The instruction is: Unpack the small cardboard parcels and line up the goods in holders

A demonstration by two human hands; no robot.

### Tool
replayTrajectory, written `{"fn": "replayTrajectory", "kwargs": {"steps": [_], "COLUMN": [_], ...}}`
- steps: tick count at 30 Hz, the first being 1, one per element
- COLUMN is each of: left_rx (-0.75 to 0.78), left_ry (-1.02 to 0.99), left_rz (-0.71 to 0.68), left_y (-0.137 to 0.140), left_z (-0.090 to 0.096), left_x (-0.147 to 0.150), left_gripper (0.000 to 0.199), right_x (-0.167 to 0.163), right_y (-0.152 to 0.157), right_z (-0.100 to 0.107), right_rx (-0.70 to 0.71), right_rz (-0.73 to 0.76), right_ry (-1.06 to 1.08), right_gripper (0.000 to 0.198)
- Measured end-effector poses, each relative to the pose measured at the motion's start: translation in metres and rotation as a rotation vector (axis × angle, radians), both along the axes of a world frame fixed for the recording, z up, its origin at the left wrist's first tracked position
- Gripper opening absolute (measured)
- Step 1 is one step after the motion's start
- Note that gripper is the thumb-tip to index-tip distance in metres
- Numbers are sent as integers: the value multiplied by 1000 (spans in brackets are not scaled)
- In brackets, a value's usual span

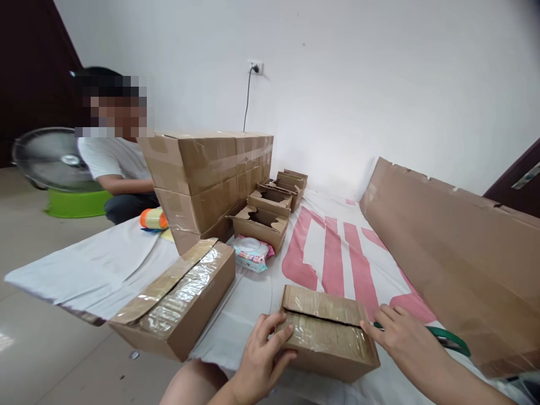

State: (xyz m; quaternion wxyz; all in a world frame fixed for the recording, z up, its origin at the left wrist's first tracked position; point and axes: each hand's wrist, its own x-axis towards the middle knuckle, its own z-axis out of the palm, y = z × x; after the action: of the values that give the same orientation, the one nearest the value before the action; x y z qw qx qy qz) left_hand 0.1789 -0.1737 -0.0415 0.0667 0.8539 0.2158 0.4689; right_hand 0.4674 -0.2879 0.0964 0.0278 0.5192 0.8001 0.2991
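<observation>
A small cardboard box (324,332) sits in front of me, its two top flaps nearly meeting, with a dark gap between them and shiny clear tape over them. My left hand (268,351) grips its left end, fingers on top and thumb on the near side. At the right end, my right hand (394,332) is closed on the corner, fingertips by the flap gap. A green looped object (449,339), perhaps a scissors handle, lies partly hidden behind my right hand and wrist. Left of these, a longer taped box (181,298) also has a gap between its flaps.
Stacked sealed boxes (211,185) stand at back left, with open-topped boxes (261,225) and a wipes pack (252,253) beside them. A large cardboard sheet (455,253) leans at right. Another person (118,163) crouches behind the stack, near a fan (54,157).
</observation>
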Motion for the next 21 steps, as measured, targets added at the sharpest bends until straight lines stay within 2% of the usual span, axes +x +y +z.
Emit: {"fn": "replayTrajectory", "kwargs": {"steps": [5, 10, 14, 18, 21], "left_rx": [-4, -9, -7, -9, -40], "left_ry": [-10, 0, -10, -10, -5], "left_rz": [-1, 0, -2, 2, 13], "left_y": [-1, -2, 0, 0, -2], "left_z": [0, 0, -2, -4, -7], "left_x": [0, 1, 1, 0, 0], "left_gripper": [29, 29, 30, 31, 33], "right_x": [18, 40, 64, 84, 93], "right_y": [-27, -40, -47, -58, -67], "right_z": [-2, -22, -54, -96, -120], "right_rx": [-75, -250, -345, -465, -521], "right_rz": [-158, -290, -456, -587, -625], "right_ry": [206, 536, 717, 742, 757], "right_gripper": [47, 39, 39, 46, 50]}}
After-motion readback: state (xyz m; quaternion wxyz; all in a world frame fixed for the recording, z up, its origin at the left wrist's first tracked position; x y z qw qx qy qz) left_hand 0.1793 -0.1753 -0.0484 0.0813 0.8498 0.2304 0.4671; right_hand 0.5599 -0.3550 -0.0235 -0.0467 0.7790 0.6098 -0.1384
